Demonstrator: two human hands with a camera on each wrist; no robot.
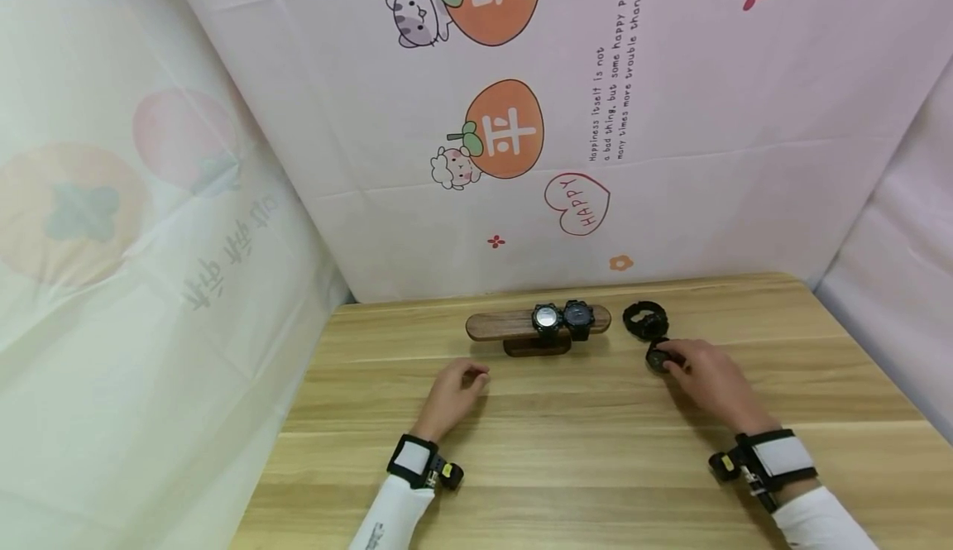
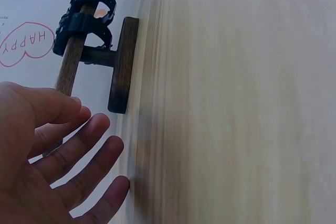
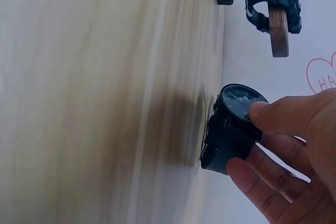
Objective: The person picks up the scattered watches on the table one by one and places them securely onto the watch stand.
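Note:
My right hand (image 1: 711, 380) pinches a black wristwatch (image 3: 231, 129) at the right of the table, the thumb on its dial and fingers on the strap. Just behind it lies another black watch (image 1: 646, 321), its strap in a loop. A dark wooden watch stand (image 1: 499, 326) stands near the back edge. Around its bar, toward the right end, sit a watch with a pale dial (image 1: 547, 318) and one with a dark dial (image 1: 578, 316). My left hand (image 1: 452, 397) hovers in front of the stand's left end, holding nothing, fingers loosely bent and apart in the left wrist view.
The wood-grain table (image 1: 566, 459) runs back to a white printed cloth (image 1: 357, 161) that hangs behind it. More white cloth (image 1: 112, 351) hangs at the left side. Each wrist wears a strapped-on camera.

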